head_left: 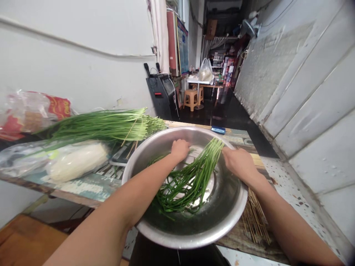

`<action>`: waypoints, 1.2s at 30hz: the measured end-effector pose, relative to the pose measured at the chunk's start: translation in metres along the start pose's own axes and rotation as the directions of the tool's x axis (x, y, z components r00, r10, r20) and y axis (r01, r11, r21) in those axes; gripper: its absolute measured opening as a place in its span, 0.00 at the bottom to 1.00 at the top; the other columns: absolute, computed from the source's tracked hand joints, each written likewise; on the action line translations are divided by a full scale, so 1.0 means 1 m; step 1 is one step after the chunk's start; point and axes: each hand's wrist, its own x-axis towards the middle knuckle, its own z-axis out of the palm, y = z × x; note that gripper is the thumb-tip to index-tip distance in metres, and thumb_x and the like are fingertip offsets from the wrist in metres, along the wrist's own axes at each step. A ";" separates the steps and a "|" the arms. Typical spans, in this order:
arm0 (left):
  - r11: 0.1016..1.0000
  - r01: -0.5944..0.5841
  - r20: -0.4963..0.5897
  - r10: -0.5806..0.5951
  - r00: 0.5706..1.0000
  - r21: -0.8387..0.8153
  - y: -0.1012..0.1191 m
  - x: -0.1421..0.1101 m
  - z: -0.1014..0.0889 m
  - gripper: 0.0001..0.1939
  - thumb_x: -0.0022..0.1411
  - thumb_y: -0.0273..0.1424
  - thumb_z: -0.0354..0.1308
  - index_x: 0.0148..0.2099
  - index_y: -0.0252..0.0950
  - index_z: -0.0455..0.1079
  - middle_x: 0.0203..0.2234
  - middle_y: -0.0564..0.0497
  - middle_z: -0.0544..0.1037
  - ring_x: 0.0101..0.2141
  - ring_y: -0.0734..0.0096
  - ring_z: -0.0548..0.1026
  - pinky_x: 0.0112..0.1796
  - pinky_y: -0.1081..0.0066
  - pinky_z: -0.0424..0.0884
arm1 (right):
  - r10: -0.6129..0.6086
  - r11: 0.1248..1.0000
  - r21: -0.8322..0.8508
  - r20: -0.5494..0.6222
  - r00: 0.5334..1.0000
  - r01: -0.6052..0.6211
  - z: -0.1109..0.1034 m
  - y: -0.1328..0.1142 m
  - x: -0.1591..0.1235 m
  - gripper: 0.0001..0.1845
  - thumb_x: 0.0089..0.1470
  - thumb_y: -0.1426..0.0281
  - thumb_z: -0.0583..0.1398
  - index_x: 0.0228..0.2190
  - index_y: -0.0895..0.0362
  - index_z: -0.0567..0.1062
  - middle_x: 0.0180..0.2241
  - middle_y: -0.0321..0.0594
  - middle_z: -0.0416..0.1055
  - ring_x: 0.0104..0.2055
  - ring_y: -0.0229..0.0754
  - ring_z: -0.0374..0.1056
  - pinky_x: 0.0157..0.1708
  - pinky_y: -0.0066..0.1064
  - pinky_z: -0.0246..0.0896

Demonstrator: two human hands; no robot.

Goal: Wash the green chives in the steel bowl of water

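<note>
A large steel basin [222, 225] sits at the table's near edge with a bunch of green chives [188, 181] lying in it. My left hand [179, 149] reaches into the basin's far side, fingers curled down among the chive stems. My right hand [239, 162] rests on the upper end of the bunch near the basin's right rim, its fingers closed round the stems.
A big pile of chives [105, 125] lies on the table at left, above a white vegetable in clear plastic [74, 160]. Bamboo skewers [253, 218] lie right of the basin. A wall runs along the right; a black speaker [163, 96] and stools stand down the corridor.
</note>
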 end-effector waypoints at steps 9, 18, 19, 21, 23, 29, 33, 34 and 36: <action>0.953 0.078 0.032 -0.072 0.997 -0.293 -0.010 0.008 -0.004 0.02 0.44 0.25 0.63 0.22 0.36 0.75 0.23 0.45 0.76 0.32 0.64 0.72 0.40 0.71 0.64 | -0.018 1.000 -0.004 0.011 1.000 0.018 0.000 0.000 0.001 0.13 0.57 0.74 0.47 0.29 0.59 0.70 0.21 0.44 0.71 0.23 0.41 0.66 0.26 0.31 0.38; 0.930 0.018 -0.064 -0.045 0.997 -0.368 -0.008 0.008 -0.015 0.07 0.48 0.25 0.57 0.25 0.37 0.76 0.25 0.45 0.77 0.31 0.63 0.73 0.40 0.70 0.65 | -0.016 1.000 0.003 -0.049 0.999 0.016 0.005 0.001 -0.001 0.13 0.57 0.73 0.47 0.29 0.59 0.70 0.20 0.42 0.71 0.23 0.40 0.66 0.25 0.31 0.39; 0.917 -0.003 -0.079 -0.032 0.996 -0.399 -0.007 0.008 -0.015 0.06 0.48 0.25 0.58 0.25 0.37 0.77 0.25 0.46 0.77 0.31 0.63 0.73 0.40 0.70 0.65 | -0.011 1.000 0.008 -0.045 0.999 0.011 0.004 0.001 -0.001 0.13 0.58 0.73 0.47 0.29 0.59 0.70 0.20 0.42 0.71 0.23 0.40 0.66 0.25 0.31 0.39; 0.868 -0.031 -0.101 -0.022 0.995 -0.496 -0.004 0.009 -0.016 0.06 0.48 0.26 0.58 0.26 0.36 0.77 0.25 0.47 0.78 0.31 0.64 0.73 0.39 0.70 0.66 | -0.004 1.000 0.020 -0.033 0.999 0.005 0.003 0.001 -0.001 0.13 0.57 0.73 0.47 0.29 0.59 0.70 0.20 0.43 0.71 0.23 0.40 0.67 0.25 0.31 0.39; 0.782 -0.022 -0.109 -0.058 0.992 -0.623 0.004 0.010 -0.018 0.06 0.49 0.27 0.59 0.29 0.35 0.78 0.26 0.47 0.78 0.30 0.66 0.73 0.37 0.70 0.67 | -0.003 1.000 0.028 -0.022 1.000 0.004 0.002 0.000 -0.001 0.12 0.57 0.74 0.48 0.29 0.59 0.70 0.21 0.43 0.71 0.23 0.40 0.67 0.25 0.31 0.39; 0.240 0.215 0.177 -0.169 0.970 -0.947 0.035 0.002 -0.027 0.13 0.49 0.23 0.58 0.40 0.32 0.75 0.26 0.49 0.75 0.21 0.79 0.68 0.23 0.77 0.63 | 0.042 0.997 0.062 0.006 0.999 -0.042 -0.001 -0.002 -0.001 0.12 0.56 0.73 0.48 0.30 0.59 0.70 0.21 0.45 0.72 0.25 0.41 0.68 0.25 0.30 0.41; 0.106 0.267 0.254 -0.125 0.959 -0.958 0.041 -0.003 -0.031 0.10 0.49 0.24 0.60 0.37 0.31 0.75 0.27 0.49 0.75 0.18 0.84 0.63 0.17 0.79 0.53 | 0.053 0.996 0.068 0.008 0.999 -0.053 -0.003 -0.003 -0.002 0.11 0.55 0.73 0.49 0.31 0.60 0.71 0.21 0.45 0.72 0.25 0.41 0.68 0.25 0.29 0.43; 0.107 0.260 0.248 -0.116 0.962 -0.960 0.042 -0.004 -0.031 0.11 0.50 0.26 0.61 0.39 0.31 0.75 0.26 0.49 0.74 0.16 0.85 0.61 0.16 0.80 0.51 | 0.050 0.996 0.067 0.010 0.999 -0.050 -0.003 -0.003 -0.002 0.11 0.55 0.73 0.49 0.31 0.59 0.71 0.22 0.45 0.72 0.25 0.41 0.68 0.25 0.29 0.43; 0.117 0.247 0.234 -0.117 0.965 -0.962 0.042 -0.004 -0.031 0.13 0.52 0.28 0.60 0.42 0.33 0.75 0.23 0.51 0.73 0.16 0.86 0.58 0.16 0.79 0.49 | 0.041 0.997 0.062 0.012 0.999 -0.042 -0.003 -0.003 -0.002 0.10 0.54 0.73 0.49 0.31 0.58 0.71 0.22 0.44 0.72 0.25 0.41 0.68 0.25 0.30 0.42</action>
